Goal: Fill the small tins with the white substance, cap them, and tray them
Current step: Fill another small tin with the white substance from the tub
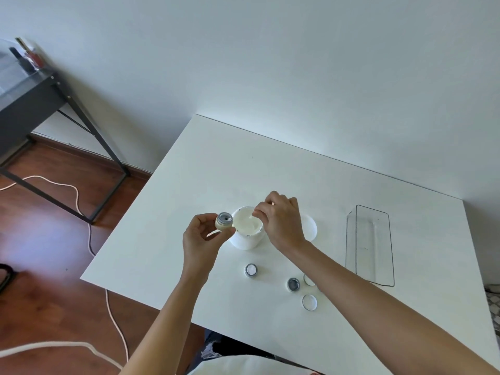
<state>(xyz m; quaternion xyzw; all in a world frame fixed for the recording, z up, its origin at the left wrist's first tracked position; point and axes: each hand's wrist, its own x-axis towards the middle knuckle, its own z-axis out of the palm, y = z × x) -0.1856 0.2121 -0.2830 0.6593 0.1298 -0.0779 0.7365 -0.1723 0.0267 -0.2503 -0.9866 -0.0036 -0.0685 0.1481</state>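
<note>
White table [216,163] against a bare wall, clear tray [370,243] waiting at my right. My left hand [200,236] pinches a small tin [224,221] by its sides beside the big jar [247,228]. It should be light and slick, so I'd squeeze gently. My right hand [281,220] dips curled fingers over the cream; whether they hold a tool I can't tell. No readable labels.

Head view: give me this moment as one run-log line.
left hand holds small tin | right hand dips into white jar | filled tin uncapped on table | tray holds no tins
</note>
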